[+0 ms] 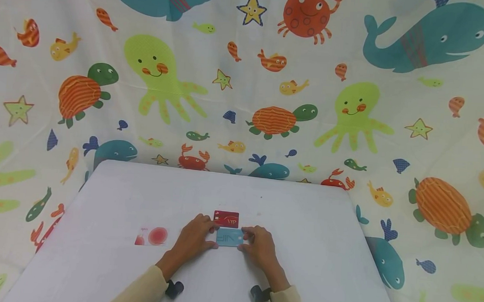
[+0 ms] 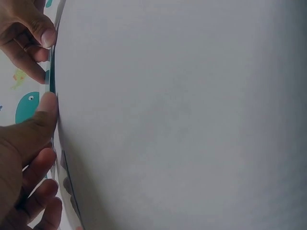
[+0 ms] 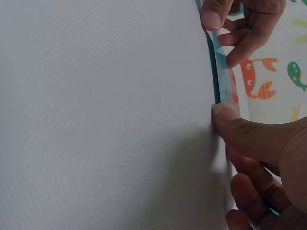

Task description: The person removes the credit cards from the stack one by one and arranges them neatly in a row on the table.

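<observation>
A light blue card point(image 1: 229, 237) lies low over the white table, its lettering upside down in the head view. My left hand point(image 1: 196, 235) pinches its left end between thumb and fingers. At the opposite end, my right hand point(image 1: 260, 247) pinches the card near its small chip. Just beyond it lies a red card point(image 1: 226, 219) marked VIP, close to the blue card's far edge. Both wrist views catch the blue card point(image 3: 220, 72) almost edge-on, with the thumbs along its near side.
Left of my left hand, a white and pink card point(image 1: 152, 236) with a red circle lies flat. The white table point(image 1: 304, 219) ends at a curtain point(image 1: 245, 91) printed with sea animals. Dark wrist devices point(image 1: 260, 294) sit by both sleeves.
</observation>
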Tool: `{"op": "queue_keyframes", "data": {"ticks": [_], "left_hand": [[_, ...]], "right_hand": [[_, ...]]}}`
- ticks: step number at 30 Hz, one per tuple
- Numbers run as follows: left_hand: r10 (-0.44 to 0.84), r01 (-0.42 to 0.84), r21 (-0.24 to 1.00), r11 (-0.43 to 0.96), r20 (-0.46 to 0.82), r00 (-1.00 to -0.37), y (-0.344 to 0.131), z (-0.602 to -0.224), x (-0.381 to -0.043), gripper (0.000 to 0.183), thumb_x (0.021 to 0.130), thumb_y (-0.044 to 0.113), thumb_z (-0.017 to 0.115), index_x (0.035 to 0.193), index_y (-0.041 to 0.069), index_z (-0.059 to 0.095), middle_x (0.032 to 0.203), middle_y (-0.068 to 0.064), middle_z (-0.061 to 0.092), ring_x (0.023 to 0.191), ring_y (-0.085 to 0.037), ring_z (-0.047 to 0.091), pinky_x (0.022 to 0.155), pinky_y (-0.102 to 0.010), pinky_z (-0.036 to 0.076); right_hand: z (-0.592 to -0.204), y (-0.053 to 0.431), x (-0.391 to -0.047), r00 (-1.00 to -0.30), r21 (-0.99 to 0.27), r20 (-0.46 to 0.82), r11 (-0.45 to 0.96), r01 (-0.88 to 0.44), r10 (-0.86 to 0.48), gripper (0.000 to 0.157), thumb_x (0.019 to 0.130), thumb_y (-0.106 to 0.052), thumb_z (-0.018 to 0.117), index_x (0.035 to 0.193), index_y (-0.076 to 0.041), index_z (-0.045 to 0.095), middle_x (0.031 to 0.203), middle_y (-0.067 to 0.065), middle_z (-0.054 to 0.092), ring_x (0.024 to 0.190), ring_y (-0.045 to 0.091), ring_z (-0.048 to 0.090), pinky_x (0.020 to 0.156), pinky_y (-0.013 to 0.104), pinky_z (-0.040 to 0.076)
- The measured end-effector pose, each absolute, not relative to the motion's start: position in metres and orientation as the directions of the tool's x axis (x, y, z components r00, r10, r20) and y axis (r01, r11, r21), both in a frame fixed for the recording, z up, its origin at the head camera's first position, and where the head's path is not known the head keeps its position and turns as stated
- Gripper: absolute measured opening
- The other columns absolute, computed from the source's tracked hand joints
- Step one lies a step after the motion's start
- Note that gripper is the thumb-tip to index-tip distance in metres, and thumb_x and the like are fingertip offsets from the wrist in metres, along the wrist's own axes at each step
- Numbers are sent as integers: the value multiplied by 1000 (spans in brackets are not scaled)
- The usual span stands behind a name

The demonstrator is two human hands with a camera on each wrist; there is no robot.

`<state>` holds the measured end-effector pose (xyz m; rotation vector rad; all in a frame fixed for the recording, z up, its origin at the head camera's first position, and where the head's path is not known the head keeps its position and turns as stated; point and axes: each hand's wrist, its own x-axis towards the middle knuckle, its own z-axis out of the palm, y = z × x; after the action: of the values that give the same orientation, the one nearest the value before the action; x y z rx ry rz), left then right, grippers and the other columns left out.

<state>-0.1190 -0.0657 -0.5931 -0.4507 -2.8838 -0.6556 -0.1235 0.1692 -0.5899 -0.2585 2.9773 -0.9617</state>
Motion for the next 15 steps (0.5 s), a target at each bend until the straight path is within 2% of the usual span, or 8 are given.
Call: {"op": "queue_keyframes", "data": {"ticks": [15], "left_hand": [[261,330,399,855,218,-940,-66,-595,-119,57,70,38,100,119,19,79,96,5,68,89,-10,59,83,-29,63]], "right_hand": [[-595,170,-126,-989,-601,31,788,-133,-143,49,77,-14,96,123,-12,79,86,-6,65,80,9,51,72,21,46]]}}
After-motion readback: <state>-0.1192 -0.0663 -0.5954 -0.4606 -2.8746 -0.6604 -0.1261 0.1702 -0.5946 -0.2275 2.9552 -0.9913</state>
